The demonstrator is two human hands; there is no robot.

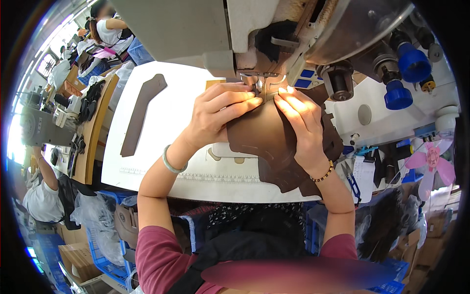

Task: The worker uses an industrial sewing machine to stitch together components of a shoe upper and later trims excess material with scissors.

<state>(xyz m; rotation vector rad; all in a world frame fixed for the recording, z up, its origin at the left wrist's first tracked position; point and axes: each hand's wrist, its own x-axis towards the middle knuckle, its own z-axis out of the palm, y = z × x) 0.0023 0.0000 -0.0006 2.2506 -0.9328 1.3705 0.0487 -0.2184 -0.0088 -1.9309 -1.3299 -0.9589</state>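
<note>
A brown panel of leather-like material (259, 132) lies under the needle area of a sewing machine (267, 76), lit by its lamp. With fingers bent and pressed together, my left hand (215, 112) holds the panel's far left edge, close beside the presser foot. My right hand (304, 125) grips the panel on the other side, fingertips near the needle and thumb hidden. More brown pieces (281, 174) hang below and to the right of my right hand, overlapping the panel. My fingers partly cover the stitching spot.
A long brown strip (143, 115) lies on the white table (196, 188), left of my hands. A printed ruler scale (196, 176) runs along the table's near side. At the right are blue-handled snips (351, 183), blue knobs (399, 93) and a pink fan (432, 159). Other people (44, 196) work at the left.
</note>
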